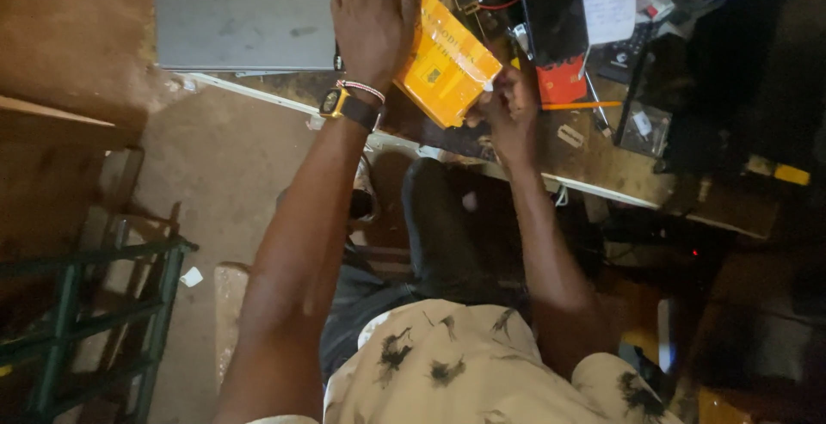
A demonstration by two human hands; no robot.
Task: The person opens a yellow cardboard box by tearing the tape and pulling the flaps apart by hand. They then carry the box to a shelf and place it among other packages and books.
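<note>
Fingers of the left hand [375, 18] lie flat and together on top of a yellow box [447, 61]. The right hand [509, 107] pinches the box's lower corner. The box is tilted above a cluttered desk [602, 162], beside a closed grey laptop [245, 13].

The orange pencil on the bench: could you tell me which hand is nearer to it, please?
Right. The right hand sits just beside the orange pencil; the left hand lies farther off, on the yellow box.

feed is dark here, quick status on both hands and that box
Left hand flat on yellow box. Right hand at its corner, grip unclear. Cluttered bench around it.
</note>
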